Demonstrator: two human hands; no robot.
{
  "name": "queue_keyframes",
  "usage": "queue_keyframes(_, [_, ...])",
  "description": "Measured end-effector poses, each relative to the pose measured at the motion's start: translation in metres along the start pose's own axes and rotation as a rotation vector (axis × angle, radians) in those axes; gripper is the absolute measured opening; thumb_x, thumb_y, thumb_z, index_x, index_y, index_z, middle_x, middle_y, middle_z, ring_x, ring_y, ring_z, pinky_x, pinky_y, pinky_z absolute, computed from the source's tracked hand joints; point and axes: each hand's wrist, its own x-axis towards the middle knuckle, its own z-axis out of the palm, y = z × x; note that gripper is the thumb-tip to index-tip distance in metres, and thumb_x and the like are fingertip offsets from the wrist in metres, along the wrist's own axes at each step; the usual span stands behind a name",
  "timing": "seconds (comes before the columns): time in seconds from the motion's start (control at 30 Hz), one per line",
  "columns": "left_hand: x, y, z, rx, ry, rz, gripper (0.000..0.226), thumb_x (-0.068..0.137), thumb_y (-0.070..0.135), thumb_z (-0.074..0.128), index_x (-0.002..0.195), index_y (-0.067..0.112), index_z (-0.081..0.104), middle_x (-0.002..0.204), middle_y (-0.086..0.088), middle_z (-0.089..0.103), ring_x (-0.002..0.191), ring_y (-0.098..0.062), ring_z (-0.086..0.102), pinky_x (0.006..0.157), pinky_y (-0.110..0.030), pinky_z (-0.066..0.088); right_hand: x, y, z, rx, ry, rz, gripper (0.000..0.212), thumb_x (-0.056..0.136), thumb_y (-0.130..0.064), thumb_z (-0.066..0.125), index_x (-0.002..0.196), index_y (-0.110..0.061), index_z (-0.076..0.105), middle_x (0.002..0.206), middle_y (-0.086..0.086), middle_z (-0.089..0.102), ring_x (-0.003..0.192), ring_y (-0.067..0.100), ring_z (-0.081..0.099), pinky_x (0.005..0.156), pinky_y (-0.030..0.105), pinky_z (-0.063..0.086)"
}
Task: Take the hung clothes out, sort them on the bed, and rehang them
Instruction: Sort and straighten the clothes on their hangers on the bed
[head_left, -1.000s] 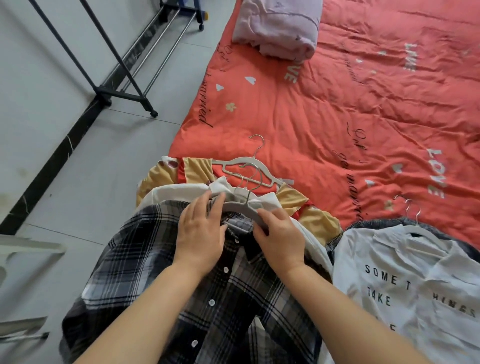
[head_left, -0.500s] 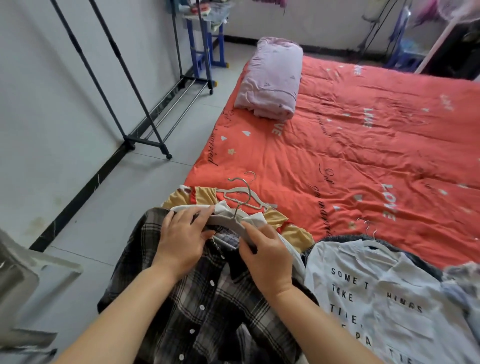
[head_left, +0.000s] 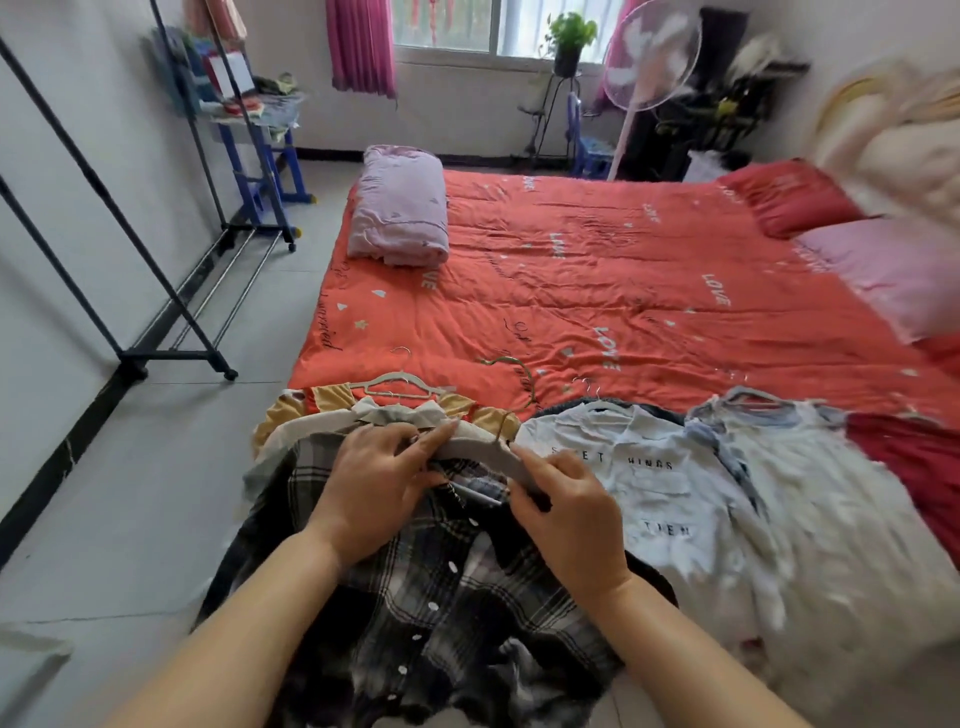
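Note:
A dark plaid shirt (head_left: 447, 597) lies at the near edge of the bed, on top of a white garment and a yellow-and-red one (head_left: 322, 402). A pale grey hanger (head_left: 480, 452) sits in its collar. My left hand (head_left: 374, 486) grips the hanger's left arm and the collar. My right hand (head_left: 566, 514) grips the hanger's right arm. Right of it lie a white printed shirt (head_left: 649, 483) on a hanger and a white fuzzy garment (head_left: 826, 525) on a blue hanger. A red garment (head_left: 914, 462) lies at the far right.
The red bedspread (head_left: 597, 291) covers the bed, with a folded lilac quilt (head_left: 400, 208) at its far left and pillows at the right. A black clothes rack (head_left: 135, 291) stands bare along the left wall. A fan (head_left: 649, 57) and a plant stand by the window.
The view has tilted up, showing the far wall and more clothes to the right. Both hands stay on the hanger in the plaid shirt's collar, shifted slightly right.

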Motion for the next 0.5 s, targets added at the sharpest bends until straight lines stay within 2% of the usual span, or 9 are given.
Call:
queue_keyframes(0.1, [0.003, 0.039, -0.004, -0.056, -0.017, 0.105, 0.053, 0.082, 0.038, 0.05, 0.134, 0.03, 0.046, 0.094, 0.001, 0.063, 0.082, -0.021, 0.057, 0.072, -0.037, 0.046, -0.017, 0.01, -0.048, -0.031, 0.015, 0.016, 0.037, 0.075, -0.031, 0.062, 0.11, -0.023, 0.07, 0.073, -0.007, 0.061, 0.056, 0.008, 0.057, 0.046, 0.018, 0.049])
queue_keyframes(0.2, [0.009, 0.079, -0.001, -0.119, -0.027, 0.193, 0.053, 0.082, 0.037, 0.048, 0.135, 0.031, 0.042, 0.093, 0.0, 0.063, 0.081, -0.022, 0.059, 0.071, -0.033, 0.051, -0.03, 0.025, -0.093, -0.05, 0.018, 0.042, 0.04, 0.074, -0.028, 0.065, 0.113, -0.022, 0.068, 0.077, -0.009, 0.062, 0.062, 0.004, 0.056, 0.052, 0.016, 0.048])
queue_keyframes(0.27, [0.015, 0.105, 0.006, -0.175, -0.034, 0.195, 0.053, 0.083, 0.037, 0.047, 0.136, 0.035, 0.039, 0.092, -0.001, 0.062, 0.078, -0.024, 0.06, 0.069, -0.034, 0.052, -0.035, 0.037, -0.121, -0.081, 0.028, 0.054, 0.041, 0.072, -0.027, 0.067, 0.113, -0.021, 0.068, 0.079, -0.009, 0.063, 0.068, 0.005, 0.054, 0.057, 0.012, 0.044])
queue_keyframes(0.33, [0.022, 0.132, 0.016, -0.217, -0.023, 0.199, 0.052, 0.083, 0.037, 0.046, 0.134, 0.034, 0.041, 0.087, -0.001, 0.061, 0.072, -0.022, 0.058, 0.065, -0.029, 0.049, -0.037, 0.053, -0.146, -0.13, 0.044, 0.064, 0.041, 0.071, -0.026, 0.067, 0.111, -0.021, 0.069, 0.08, -0.008, 0.063, 0.075, 0.006, 0.053, 0.062, 0.012, 0.042])
queue_keyframes(0.5, [0.048, 0.188, 0.052, -0.304, -0.019, 0.188, 0.051, 0.084, 0.036, 0.044, 0.134, 0.034, 0.04, 0.086, -0.001, 0.058, 0.073, -0.023, 0.057, 0.067, -0.031, 0.051, -0.034, 0.108, -0.189, -0.195, 0.014, 0.08, 0.044, 0.072, -0.029, 0.066, 0.115, -0.023, 0.067, 0.082, -0.013, 0.058, 0.08, 0.005, 0.052, 0.062, 0.015, 0.042])
